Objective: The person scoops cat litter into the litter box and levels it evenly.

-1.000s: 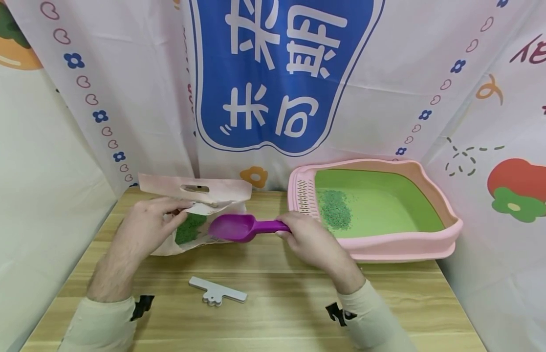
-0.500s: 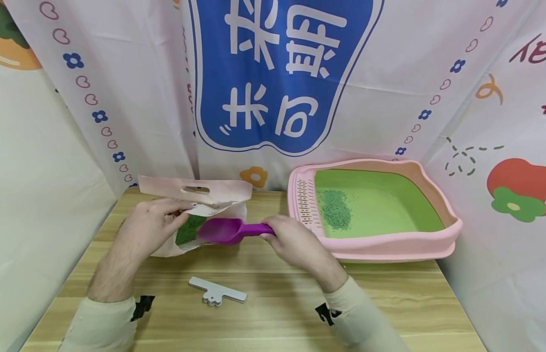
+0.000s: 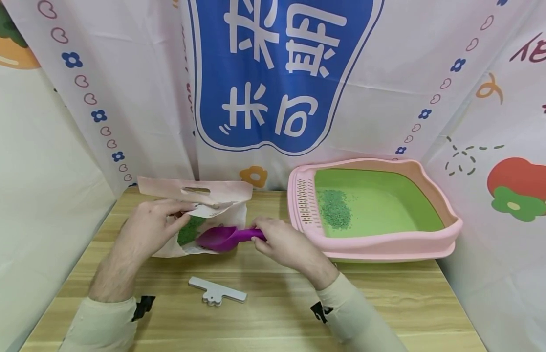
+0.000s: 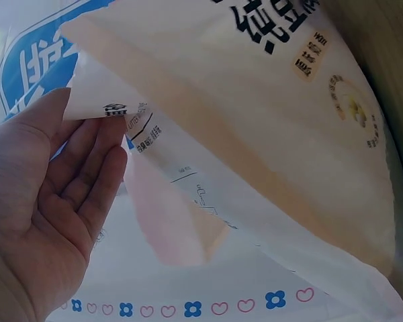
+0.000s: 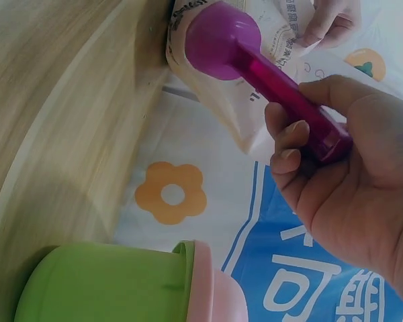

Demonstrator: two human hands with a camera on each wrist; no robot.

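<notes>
A pale pink litter bag (image 3: 229, 215) stands at the table's left back, its mouth spread and green granules (image 3: 190, 231) showing inside. My left hand (image 3: 151, 225) pinches the bag's rim between thumb and fingers; in the left wrist view the paper edge (image 4: 97, 100) is folded in that grip. My right hand (image 3: 290, 244) holds a purple scoop (image 3: 220, 238) by its handle (image 5: 282, 87), fingers curled round it. The scoop's bowl is at the bag's opening, its tip beside the granules. Whether the bowl holds anything cannot be made out.
A pink-rimmed green litter box (image 3: 387, 247) stands at the right back, with a patch of green granules (image 3: 336, 210) on its floor. A grey bag clip (image 3: 217, 290) lies on the wooden table (image 3: 273, 313) in front. Printed cloth (image 3: 369, 122) hangs behind.
My right hand has moved left and slightly down, bringing the scoop from the bag's right side into its opening. My left hand stays at the rim.
</notes>
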